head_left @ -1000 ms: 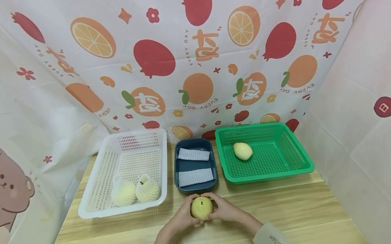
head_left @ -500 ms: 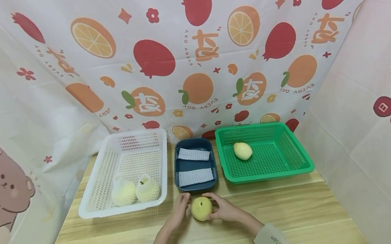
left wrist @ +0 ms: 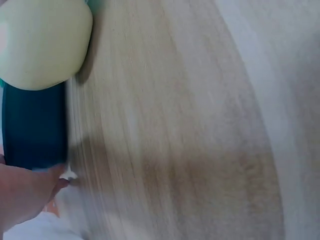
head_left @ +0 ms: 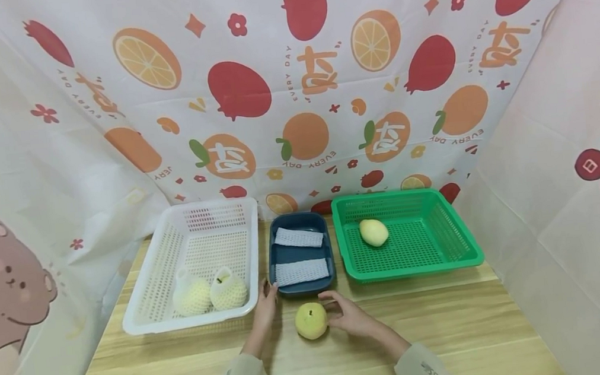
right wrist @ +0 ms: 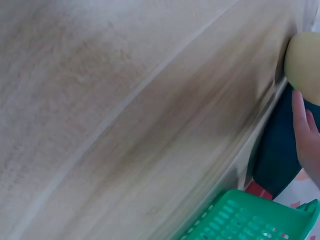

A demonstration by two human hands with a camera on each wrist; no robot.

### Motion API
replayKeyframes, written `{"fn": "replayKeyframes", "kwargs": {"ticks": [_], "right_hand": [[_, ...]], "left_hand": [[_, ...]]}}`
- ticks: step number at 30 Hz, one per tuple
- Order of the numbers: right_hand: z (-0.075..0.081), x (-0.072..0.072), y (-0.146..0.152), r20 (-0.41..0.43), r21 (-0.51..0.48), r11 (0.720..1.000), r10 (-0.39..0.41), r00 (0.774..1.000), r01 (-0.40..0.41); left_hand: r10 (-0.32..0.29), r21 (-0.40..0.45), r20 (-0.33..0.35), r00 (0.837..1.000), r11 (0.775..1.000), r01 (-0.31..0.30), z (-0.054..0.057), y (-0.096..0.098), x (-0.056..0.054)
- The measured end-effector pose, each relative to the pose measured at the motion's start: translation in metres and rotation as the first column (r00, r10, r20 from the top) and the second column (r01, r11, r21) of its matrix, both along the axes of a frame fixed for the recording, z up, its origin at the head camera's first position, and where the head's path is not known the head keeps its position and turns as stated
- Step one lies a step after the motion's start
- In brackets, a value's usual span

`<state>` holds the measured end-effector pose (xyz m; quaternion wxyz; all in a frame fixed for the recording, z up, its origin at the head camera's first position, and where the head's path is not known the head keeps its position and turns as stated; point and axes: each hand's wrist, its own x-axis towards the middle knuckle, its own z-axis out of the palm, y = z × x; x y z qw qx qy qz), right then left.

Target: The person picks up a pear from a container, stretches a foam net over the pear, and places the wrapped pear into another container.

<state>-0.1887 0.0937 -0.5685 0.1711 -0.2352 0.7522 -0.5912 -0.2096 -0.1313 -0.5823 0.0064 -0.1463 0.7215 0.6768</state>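
A round yellow-green pear (head_left: 311,321) stands stem up on the wooden table, in front of a dark blue tray (head_left: 300,252). My right hand (head_left: 351,316) is at the pear's right side, its fingertips close against the skin and not wrapped round it. To the left, my left hand (head_left: 265,307) reaches forward with its fingertips at the tray's front left corner, holding nothing visible. Two white foam nets, a rear net (head_left: 299,237) and a front net (head_left: 301,272), lie flat across the tray. The left wrist view shows the pear (left wrist: 44,44) large and near.
A white basket (head_left: 146,296) on the left holds two pears (head_left: 229,291) in foam nets. On the right, a green basket (head_left: 414,272) holds one bare yellow fruit (head_left: 374,233). A printed cloth (head_left: 347,171) hangs behind them.
My left hand has let go of the pear and moved left and forward to the tray's corner. The right hand has loosened and drawn slightly right, while the pear stays in place.
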Motion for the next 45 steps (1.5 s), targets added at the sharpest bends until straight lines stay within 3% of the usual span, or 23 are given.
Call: {"fn": "replayKeyframes", "kwargs": {"ticks": [5, 11, 18, 21, 25, 29, 34, 37, 42, 45], "right_hand": [[0.027, 0.002, -0.003, -0.147, -0.014, 0.988, -0.153, 0.977, 0.152], [0.047, -0.006, -0.011, -0.216, -0.036, 0.963, -0.268, 0.939, 0.267], [0.025, -0.032, -0.025, -0.266, 0.0, 0.951, -0.299, 0.916, 0.311], [0.025, -0.041, -0.036, -0.322, 0.041, 0.942, -0.303, 0.897, 0.334], [0.025, -0.055, -0.051, -0.419, 0.116, 0.918, -0.301, 0.857, 0.379], [0.022, -0.069, -0.061, -0.456, 0.239, 0.884, -0.262, 0.851, 0.401], [0.017, -0.082, -0.066, -0.461, 0.439, 0.797, -0.198, 0.865, 0.416], [0.014, -0.088, -0.067, -0.476, 0.574, 0.72, -0.094, 0.874, 0.39], [0.009, -0.093, -0.07, -0.47, 0.758, 0.567, 0.13, 0.873, 0.324], [0.008, -0.097, -0.072, -0.435, 0.804, 0.517, 0.176, 0.883, 0.293]], "left_hand": [[-0.015, 0.07, -0.056, 0.998, 0.997, 0.019, -0.003, 0.001, -0.003], [-0.009, 0.092, -0.074, 0.997, 0.996, 0.016, -0.004, 0.004, -0.001], [0.001, 0.074, -0.08, 0.997, 0.997, 0.005, -0.007, 0.006, 0.001], [0.011, 0.07, -0.084, 0.996, 0.998, -0.005, -0.006, 0.005, 0.001], [0.012, 0.06, -0.097, 0.995, 0.998, -0.006, -0.008, 0.005, 0.002], [-0.001, 0.057, -0.106, 0.994, 0.998, 0.007, -0.007, 0.007, 0.001], [-0.017, 0.072, -0.1, 0.995, 0.997, 0.024, -0.006, 0.013, -0.001], [-0.006, 0.069, -0.096, 0.995, 0.998, 0.013, -0.006, 0.014, -0.001], [0.028, 0.046, -0.093, 0.995, 0.999, -0.024, -0.007, 0.013, -0.001], [0.036, 0.038, -0.09, 0.995, 0.999, -0.032, -0.008, 0.013, -0.001]]}}
